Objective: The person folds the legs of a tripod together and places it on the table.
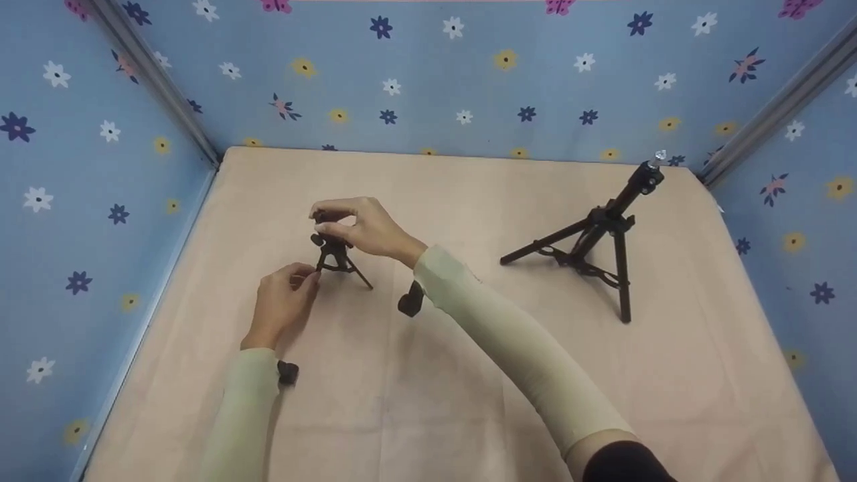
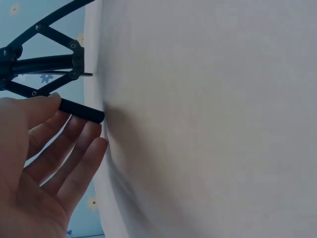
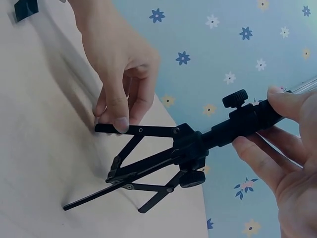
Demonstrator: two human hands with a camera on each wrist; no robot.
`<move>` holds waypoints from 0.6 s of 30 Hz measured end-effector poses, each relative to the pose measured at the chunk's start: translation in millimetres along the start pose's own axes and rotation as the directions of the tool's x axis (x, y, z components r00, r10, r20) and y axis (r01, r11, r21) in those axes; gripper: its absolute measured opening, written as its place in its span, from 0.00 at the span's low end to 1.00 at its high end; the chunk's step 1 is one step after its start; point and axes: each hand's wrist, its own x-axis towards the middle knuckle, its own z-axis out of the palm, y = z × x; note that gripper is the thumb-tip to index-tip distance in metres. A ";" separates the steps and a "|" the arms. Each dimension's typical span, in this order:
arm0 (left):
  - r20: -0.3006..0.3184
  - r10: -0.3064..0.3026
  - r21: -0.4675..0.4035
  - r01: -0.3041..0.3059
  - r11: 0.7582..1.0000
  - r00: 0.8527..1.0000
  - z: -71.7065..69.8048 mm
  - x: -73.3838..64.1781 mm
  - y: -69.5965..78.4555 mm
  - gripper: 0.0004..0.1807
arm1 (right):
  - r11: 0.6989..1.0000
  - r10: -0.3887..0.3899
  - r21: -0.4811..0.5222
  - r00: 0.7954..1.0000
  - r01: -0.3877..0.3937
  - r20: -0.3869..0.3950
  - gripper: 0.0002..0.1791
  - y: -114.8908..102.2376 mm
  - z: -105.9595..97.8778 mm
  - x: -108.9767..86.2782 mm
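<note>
A black tripod stand (image 1: 337, 253) stands left of the middle of the table, its legs partly spread. My left hand (image 1: 280, 304) pinches the lower part of one leg (image 2: 81, 110) between thumb and fingertips, near the leg's end. Higher up, my right hand (image 1: 375, 226) grips the top of the centre column (image 3: 223, 133), thumb on one side and fingers on the other. In the right wrist view, a ridged knob (image 3: 235, 98) sticks out of the column below that grip, and a second knob (image 3: 192, 178) sits at the leg hub. Folding braces (image 3: 130, 148) join the legs to the column.
Another black tripod stand (image 1: 609, 217) stands at the right with its legs spread and a silver tip on top. Pale cloth (image 1: 455, 375) covers the table. Flower-patterned blue walls (image 1: 428, 73) close off the back and both sides.
</note>
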 end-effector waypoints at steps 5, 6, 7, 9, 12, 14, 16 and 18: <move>0.037 0.006 0.017 -0.007 1.000 0.999 1.0 3.6 0.7 0.14 | 1.000 -0.005 0.022 1.000 0.005 -0.017 0.15 2.0 1.0 -0.7; 0.039 0.011 0.019 -0.012 1.000 0.999 1.8 3.7 0.8 0.14 | 1.000 -0.006 0.023 1.000 0.007 -0.021 0.14 2.4 1.0 -1.2; 0.038 0.017 0.021 -0.017 1.000 0.999 2.7 3.8 0.9 0.14 | 1.000 -0.010 0.023 1.000 0.010 -0.026 0.14 2.9 1.0 -1.7; 0.032 0.022 0.021 -0.023 1.000 0.999 4.6 3.6 1.2 0.14 | 1.000 -0.015 0.018 0.999 0.016 -0.035 0.13 3.7 0.9 -2.6; 0.014 0.016 0.014 -0.016 1.000 1.000 7.4 2.2 1.5 0.14 | 1.000 -0.021 0.013 0.999 0.022 -0.041 0.13 5.4 1.3 -2.9; 0.002 0.014 0.007 -0.014 1.000 1.000 8.8 1.2 1.7 0.14 | 1.000 -0.025 0.008 0.999 0.026 -0.044 0.14 6.0 2.0 -2.7; -0.007 0.013 0.004 -0.013 1.000 1.000 9.9 -0.3 1.9 0.14 | 0.999 -0.031 0.005 0.999 0.031 -0.043 0.15 6.3 2.9 -2.3; -0.015 0.017 0.005 -0.017 1.000 1.000 10.8 -1.9 2.5 0.13 | 0.999 -0.033 0.006 0.999 0.033 -0.043 0.15 6.3 3.9 -2.6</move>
